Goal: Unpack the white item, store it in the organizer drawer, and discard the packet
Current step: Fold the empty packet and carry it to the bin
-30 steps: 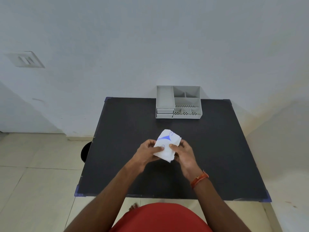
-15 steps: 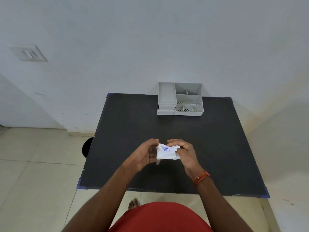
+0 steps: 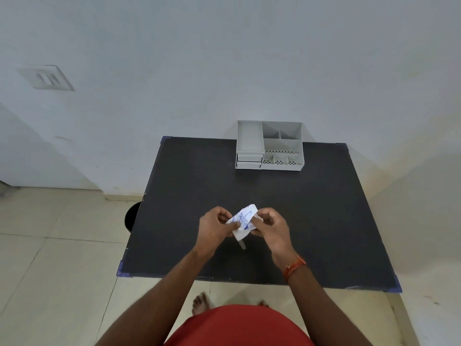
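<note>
A small white packet [image 3: 243,222] with blue print is held over the middle of the black table [image 3: 324,221]. My left hand [image 3: 214,227] pinches its left edge and my right hand [image 3: 270,227] pinches its right edge. A thin grey strip [image 3: 242,244] hangs down from the packet's lower end. The white item inside cannot be made out. The grey organizer [image 3: 269,146] stands at the table's far edge against the wall, with its two small drawers [image 3: 249,161] at the lower left, pushed in.
A dark round bin [image 3: 131,217] stands on the tiled floor beside the table's left edge. The wall rises right behind the organizer. My bare feet show under the table's near edge.
The packet has been turned and crumpled between both hands, and a thin strip now hangs from it. Both hands stayed over the table's middle.
</note>
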